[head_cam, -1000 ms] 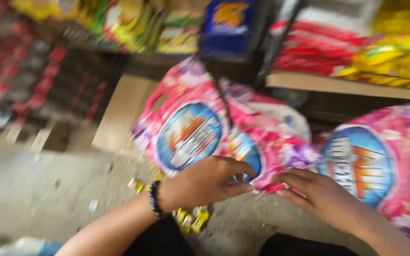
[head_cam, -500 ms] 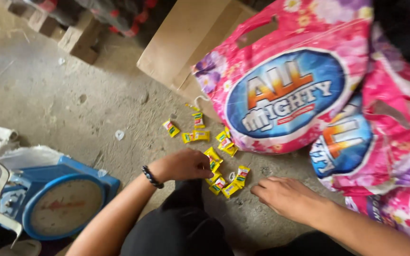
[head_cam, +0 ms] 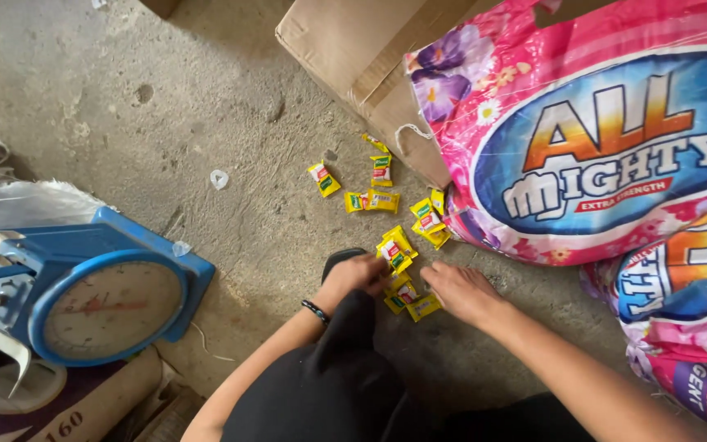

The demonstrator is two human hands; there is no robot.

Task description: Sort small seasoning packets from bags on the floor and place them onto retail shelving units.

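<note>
Yellow sachets lay on the concrete floor between my hands; my left hand pinched one sachet, while my right hand rested open-fingered beside the pile, grasping nothing. Farther out, more sachets lay scattered near a cardboard box and a pink detergent bag, with a blue scale at left.

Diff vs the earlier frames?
Both hands came down off the pink bag to the floor. Left hand and right hand now rest on the yellow sachets; grip unclear. Bags, cardboard box, blue scale unmoved.
</note>
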